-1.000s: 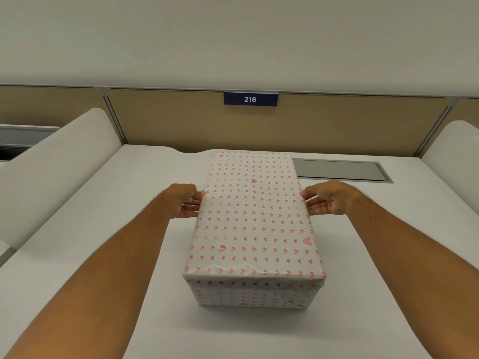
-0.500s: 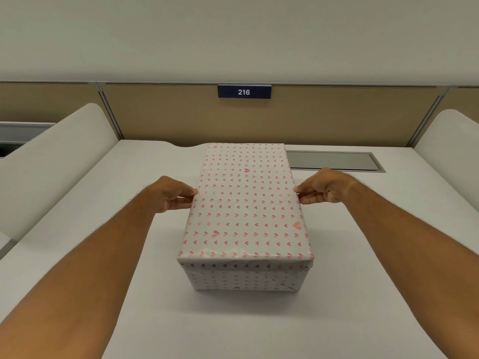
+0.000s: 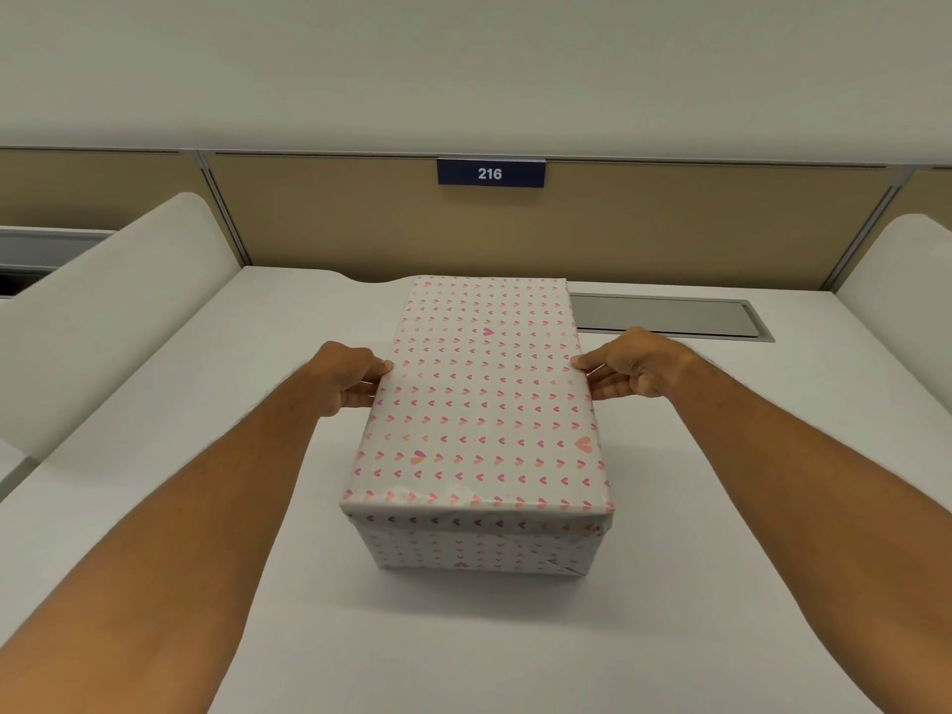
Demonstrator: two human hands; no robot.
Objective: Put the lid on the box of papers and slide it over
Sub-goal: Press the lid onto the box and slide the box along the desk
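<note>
A rectangular box (image 3: 476,551) wrapped in white paper printed with pink hearts is seen on the plain white desk (image 3: 154,404), its matching heart-patterned lid (image 3: 481,399) already seated flush on top. The box's long axis is laid straight away from the person, toward the tan partition bearing the dark blue "216" sign (image 3: 491,173). The box is flanked at about mid-length: the left hand (image 3: 350,378) is pressed to the lid's left edge, the right hand (image 3: 626,365) to its right edge, fingers loosely curled, thumbs on the top rim. Both are equally near. A sideways slide is judged to remain, for which either hand could push.
</note>
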